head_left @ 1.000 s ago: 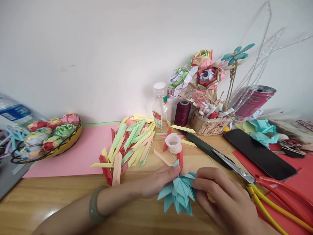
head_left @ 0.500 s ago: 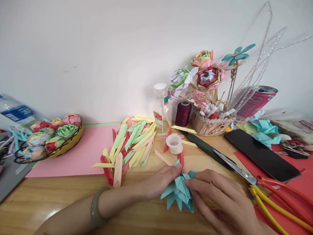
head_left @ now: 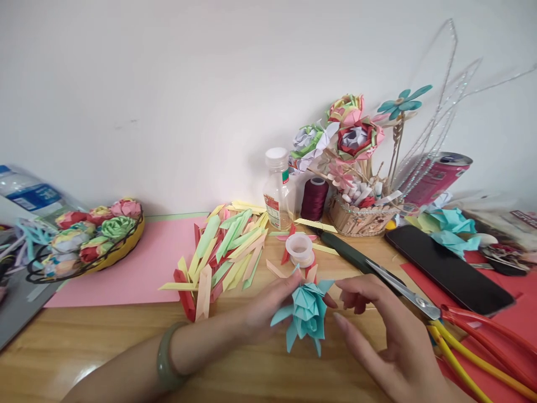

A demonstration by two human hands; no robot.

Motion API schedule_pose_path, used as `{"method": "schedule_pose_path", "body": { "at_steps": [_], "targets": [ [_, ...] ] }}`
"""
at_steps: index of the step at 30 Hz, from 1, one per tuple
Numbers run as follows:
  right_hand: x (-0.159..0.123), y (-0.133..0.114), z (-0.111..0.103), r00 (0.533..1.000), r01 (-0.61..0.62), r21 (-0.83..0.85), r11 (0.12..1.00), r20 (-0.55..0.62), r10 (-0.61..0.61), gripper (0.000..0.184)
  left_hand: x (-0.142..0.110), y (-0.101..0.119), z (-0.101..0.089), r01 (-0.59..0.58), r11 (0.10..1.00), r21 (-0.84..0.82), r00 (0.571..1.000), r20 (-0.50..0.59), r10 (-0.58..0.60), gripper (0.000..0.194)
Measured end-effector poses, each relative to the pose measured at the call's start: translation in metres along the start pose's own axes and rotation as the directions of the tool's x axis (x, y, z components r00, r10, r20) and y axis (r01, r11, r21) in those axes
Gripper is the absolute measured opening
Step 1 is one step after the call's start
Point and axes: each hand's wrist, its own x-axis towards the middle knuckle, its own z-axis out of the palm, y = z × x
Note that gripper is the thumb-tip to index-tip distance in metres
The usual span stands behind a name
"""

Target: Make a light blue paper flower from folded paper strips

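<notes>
A light-blue folded paper flower (head_left: 308,313) with pointed petals is held above the wooden table near the front middle. My left hand (head_left: 272,305) grips it from the left, thumb at its upper edge; the other fingers are mostly hidden behind the petals. Just right of the flower, my right hand (head_left: 381,336) has its thumb and forefinger apart with nothing between them. Its forefinger is close to the upper right petal. Behind the flower stands a small white spool of thread (head_left: 299,246). Folded paper strips (head_left: 229,243) in several colours lie in a pile to the left.
Scissors (head_left: 423,305) with red and yellow handles lie at right, beside a black phone (head_left: 448,268). Further back are a clear bottle (head_left: 277,190), a maroon thread cone (head_left: 314,198) and a flower basket (head_left: 361,215). A yellow basket (head_left: 126,246) of paper flowers sits at left.
My right hand has drawn back from the flower and its fingers have parted. The flower has turned slightly, so its layered centre faces me more. My left hand still holds it.
</notes>
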Motion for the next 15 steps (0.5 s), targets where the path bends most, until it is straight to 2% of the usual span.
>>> {"method": "schedule_pose_path", "body": {
  "at_steps": [3,6,8,11,15],
  "targets": [
    [0.001,0.005,0.002,0.99,-0.14,0.003,0.99,-0.032,0.14,0.025,0.0,0.002,0.001,-0.007,1.0,-0.025,1.0,0.018,0.008,0.059],
    [0.001,0.01,0.003,0.977,-0.208,0.03,0.978,0.058,0.206,0.024,-0.002,0.003,0.003,-0.048,0.998,-0.035,0.999,-0.018,0.047,0.053],
    [0.0,0.012,0.004,0.98,-0.181,0.066,0.981,0.1,0.174,0.021,-0.002,0.002,0.004,-0.089,0.996,-0.013,0.996,-0.031,0.089,0.049],
    [-0.001,0.013,0.004,0.992,-0.119,0.097,0.988,0.064,0.113,0.022,-0.004,0.001,0.004,-0.147,0.988,0.054,0.988,-0.034,0.148,0.043],
    [0.0,0.013,0.003,0.997,-0.071,0.072,0.995,0.033,0.069,0.024,-0.006,0.005,0.004,-0.213,0.964,0.162,0.969,-0.095,0.23,0.031]
  ]
}}
